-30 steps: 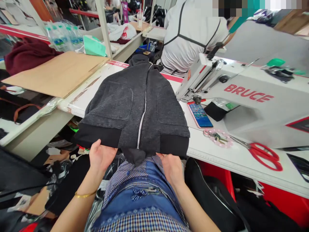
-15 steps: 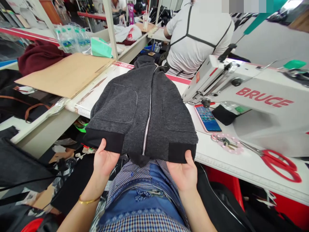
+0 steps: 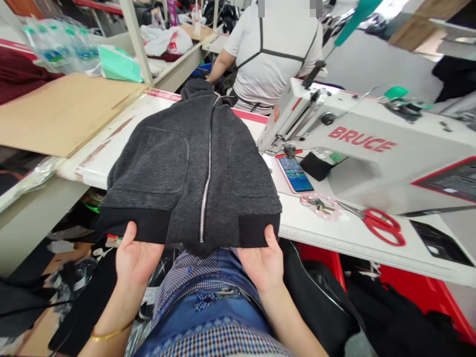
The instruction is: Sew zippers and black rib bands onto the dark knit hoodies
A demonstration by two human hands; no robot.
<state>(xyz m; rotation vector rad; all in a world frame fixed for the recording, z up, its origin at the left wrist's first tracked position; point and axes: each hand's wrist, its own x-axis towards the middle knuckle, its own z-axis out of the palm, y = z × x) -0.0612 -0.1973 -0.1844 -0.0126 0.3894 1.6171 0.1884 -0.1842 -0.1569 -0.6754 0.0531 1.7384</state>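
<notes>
A dark grey hooded jacket (image 3: 159,153) with a silver front zipper (image 3: 207,191) lies spread over the table edge, its hood at the far end. Its black hem band hangs toward me. My left hand (image 3: 137,255) grips the left part of this band, thumb on top and fingers hidden underneath. At the right part of the band, my right hand (image 3: 264,260) holds on in the same way. The zipper runs lengthwise between my hands, and the hem sags a little at its lower end.
Right of the jacket stands a white sewing machine (image 3: 357,134). Before it lie a phone (image 3: 295,174), keys on a beaded ring (image 3: 320,206) and red-handled scissors (image 3: 383,225). A brown board (image 3: 70,111) lies left. A person in a white shirt (image 3: 275,54) sits beyond the table.
The view has turned to the right, so the scene sits further left and more of the sewing machine shows. Both hands keep their hold on the jacket's hem.
</notes>
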